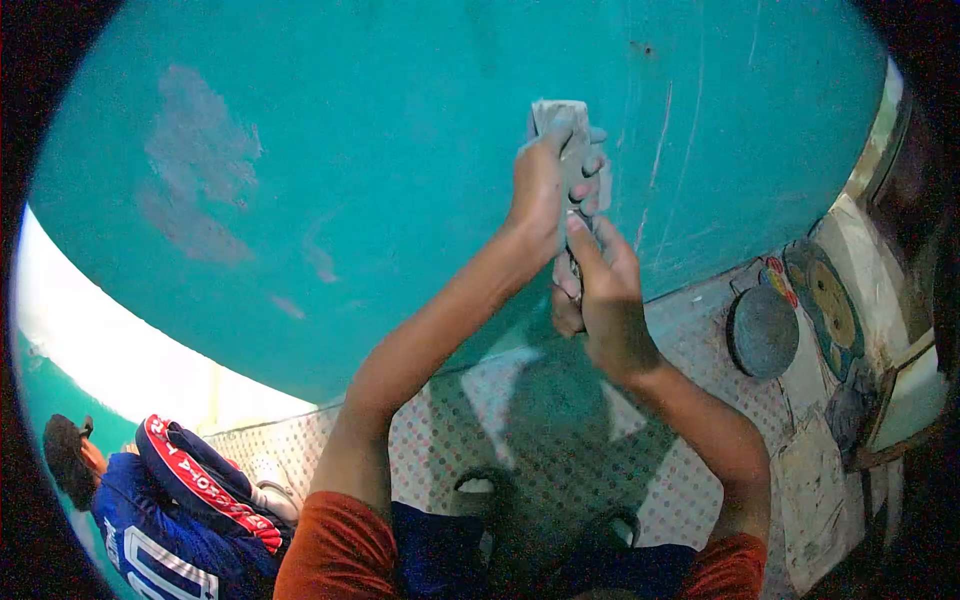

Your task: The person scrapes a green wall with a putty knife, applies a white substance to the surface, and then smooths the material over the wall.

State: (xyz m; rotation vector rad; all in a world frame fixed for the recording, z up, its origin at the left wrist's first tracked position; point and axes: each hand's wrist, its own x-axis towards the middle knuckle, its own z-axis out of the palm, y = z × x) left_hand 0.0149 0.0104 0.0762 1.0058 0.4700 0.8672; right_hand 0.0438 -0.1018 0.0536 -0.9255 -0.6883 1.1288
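In front of the teal wall (400, 130), my left hand (542, 185) is closed on a flat, pale grey scraper-like plate (560, 108). Its thumb lies along the plate's face and its fingers curl around the right edge. Grey paste-like smears coat the plate and my fingertips. Just below, my right hand (608, 275) is closed, thumb upward, close against the plate's lower end. What it grips is mostly hidden by the fingers. A rough greyish patch (205, 155) marks the wall to the left, and thin pale scratches run down it on the right.
A person in a blue jersey (165, 520) sits low at the left. Dotted floor tiles (420, 440) lie below me. At the right stand a round grey pan-like object (765, 332), a patterned oval item (832, 305) and a framed panel (905, 400).
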